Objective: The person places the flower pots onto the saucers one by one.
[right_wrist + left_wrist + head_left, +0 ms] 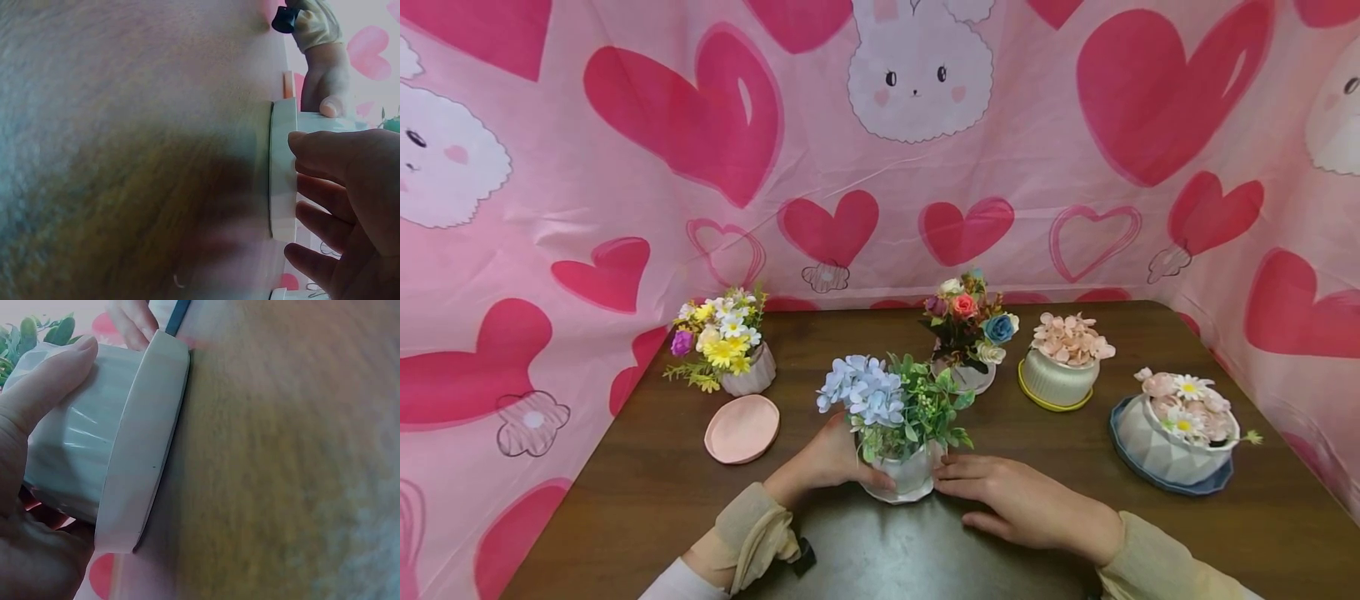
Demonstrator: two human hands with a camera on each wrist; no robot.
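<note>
In the middle of the table stands a white pot (912, 473) of pale blue hydrangeas (867, 390) and green leaves, on a white saucer (145, 444). My left hand (837, 454) grips the pot from its left side; its thumb (72, 369) lies across the pot wall. At the opposite side is my right hand (1022, 498), nearly straight fingers (325, 194) reaching to the saucer rim and lower pot. The right thumb stands apart from the pot in the head view. Foliage covers the pot's upper rim from above.
A pink saucer (742, 429) lies at left below a pot of yellow and white flowers (751, 372). Behind are a mixed rose pot (966, 321) and a cream ribbed pot (1056, 379) on a yellow saucer. At right, a white faceted pot (1172, 446) sits on a blue saucer (1123, 446).
</note>
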